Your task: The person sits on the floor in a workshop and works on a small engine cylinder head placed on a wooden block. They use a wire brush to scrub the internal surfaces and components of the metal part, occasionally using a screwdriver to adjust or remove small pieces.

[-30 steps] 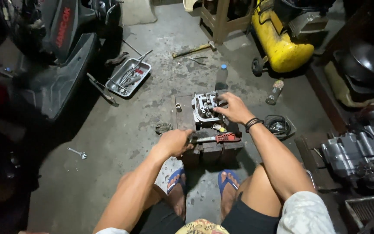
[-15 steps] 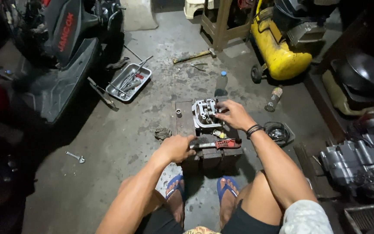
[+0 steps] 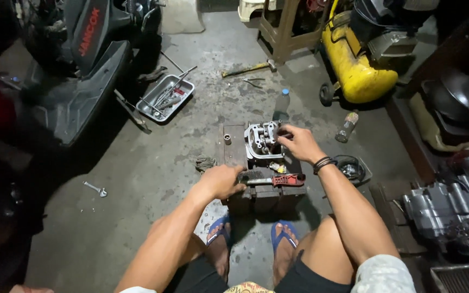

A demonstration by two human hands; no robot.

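Both hands work at a low dark block (image 3: 234, 157) on the concrete floor, just below the middle of the frame. Right hand (image 3: 298, 144) is curled over the right edge of a grey metal engine part (image 3: 261, 142) that sits on top of the block, fingers pinching at its side. Left hand (image 3: 223, 182) is clenched around the metal end of a red-handled tool (image 3: 280, 180), which lies across the near edge of the block, its handle pointing toward the right of the frame. A small metal socket (image 3: 227, 138) stands on the block's upper left corner. A crumpled rag (image 3: 206, 162) lies on the floor just left of the block. Farther toward the upper left sits a metal tray (image 3: 149, 110) of tools, and a yellow tank (image 3: 354, 70) stands at the upper right. A clear plastic bottle (image 3: 281, 104) stands just beyond the block.
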